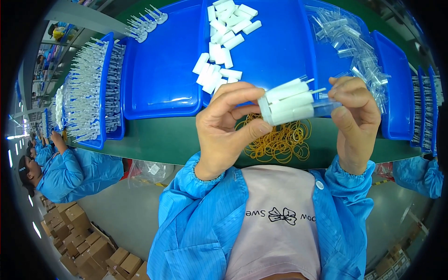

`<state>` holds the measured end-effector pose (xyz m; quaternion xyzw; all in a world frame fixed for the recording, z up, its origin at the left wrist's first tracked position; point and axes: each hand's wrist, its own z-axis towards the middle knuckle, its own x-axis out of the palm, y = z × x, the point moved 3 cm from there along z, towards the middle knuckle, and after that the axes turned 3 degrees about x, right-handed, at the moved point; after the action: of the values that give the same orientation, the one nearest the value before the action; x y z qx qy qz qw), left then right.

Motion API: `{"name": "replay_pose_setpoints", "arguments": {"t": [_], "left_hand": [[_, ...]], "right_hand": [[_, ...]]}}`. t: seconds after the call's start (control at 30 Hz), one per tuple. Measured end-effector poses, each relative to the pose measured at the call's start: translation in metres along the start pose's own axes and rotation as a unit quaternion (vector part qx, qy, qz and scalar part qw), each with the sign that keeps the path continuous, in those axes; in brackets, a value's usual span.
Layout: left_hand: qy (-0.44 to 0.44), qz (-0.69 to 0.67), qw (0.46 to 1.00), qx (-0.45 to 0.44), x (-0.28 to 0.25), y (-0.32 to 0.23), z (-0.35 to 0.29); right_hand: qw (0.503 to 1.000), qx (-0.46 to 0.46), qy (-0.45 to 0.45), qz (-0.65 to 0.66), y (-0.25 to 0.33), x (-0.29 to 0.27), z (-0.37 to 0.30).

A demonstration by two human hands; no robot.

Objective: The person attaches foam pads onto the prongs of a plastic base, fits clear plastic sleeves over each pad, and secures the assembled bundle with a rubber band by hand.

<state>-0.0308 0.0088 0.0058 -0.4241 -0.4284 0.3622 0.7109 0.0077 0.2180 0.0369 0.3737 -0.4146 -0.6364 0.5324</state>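
My left hand (224,128) pinches the pale round base of a plastic part with several thin rods (265,109). White cylindrical sleeves (296,103) surround its rods, which point to the right, and some rod tips stick out past them. The fingers of my right hand (357,112) close on the outer end of a clear plastic tube (325,108). That tube lies in line with the lower sleeves; whether it is around a rod, I cannot tell. Below the held part is a loose heap of yellow-brown rubber bands (280,144) on the green table (163,140).
Loose white sleeves (224,35) fill part of the middle blue tray (275,56). Clear tubes (359,51) lie in the tray to its right. Rodded parts (144,25) stand at the far left, and many more (88,93) are racked nearer. A co-worker (70,168) sits leftward.
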Motion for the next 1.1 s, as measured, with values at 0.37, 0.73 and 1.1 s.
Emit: {"name": "replay_pose_setpoints", "arguments": {"t": [0.37,0.73,1.1], "left_hand": [[0.019,-0.007,1.000,0.021,0.003,-0.001,-0.002],[-0.017,-0.082,0.996,-0.042,0.000,0.013,0.000],[-0.136,-0.175,0.971,-0.088,-0.010,0.015,0.002]], "right_hand": [[1.000,-0.024,0.005,-0.015,0.009,0.015,-0.010],[0.990,-0.051,0.064,-0.114,0.010,0.014,0.010],[0.618,-0.066,0.095,-0.778,-0.079,-0.093,0.081]]}}
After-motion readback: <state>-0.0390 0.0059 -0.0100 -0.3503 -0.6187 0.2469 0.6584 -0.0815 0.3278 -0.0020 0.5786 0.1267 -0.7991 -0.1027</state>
